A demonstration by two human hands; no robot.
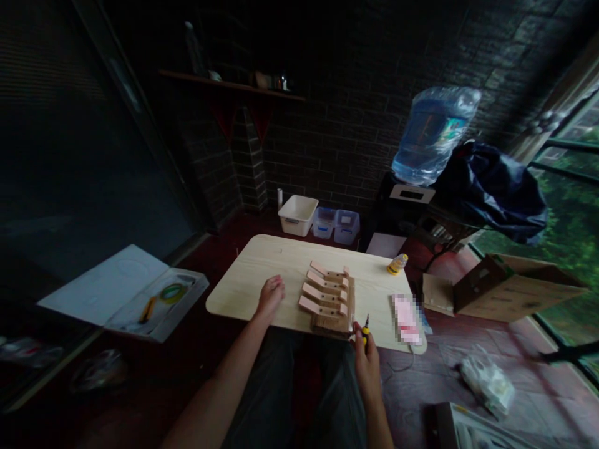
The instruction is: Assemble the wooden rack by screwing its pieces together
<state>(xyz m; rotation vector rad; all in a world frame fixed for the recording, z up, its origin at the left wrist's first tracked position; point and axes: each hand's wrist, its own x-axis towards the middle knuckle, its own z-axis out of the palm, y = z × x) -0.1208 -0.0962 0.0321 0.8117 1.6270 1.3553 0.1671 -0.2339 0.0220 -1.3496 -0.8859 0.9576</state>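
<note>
My right hand [368,357] grips a screwdriver [365,335] with a yellow and black handle, its tip pointing up and away from me, at the table's front edge. Just to its left stands a wooden piece [326,292]: several pale slats in a row, each with dark holes or screw heads, over a brown block or board. My left hand [271,298] hovers over or rests on the table left of the slats, apart from them. Its fingers are drawn together; whatever they may hold is too small to make out.
On the pale table [253,274] are a yellow-capped bottle [397,264], a blurred pink item [406,318] with a cable, and a tiny upright object [281,251]. An open white box [159,299] is at left, a cardboard box [510,287] at right, plastic bins [298,215] behind.
</note>
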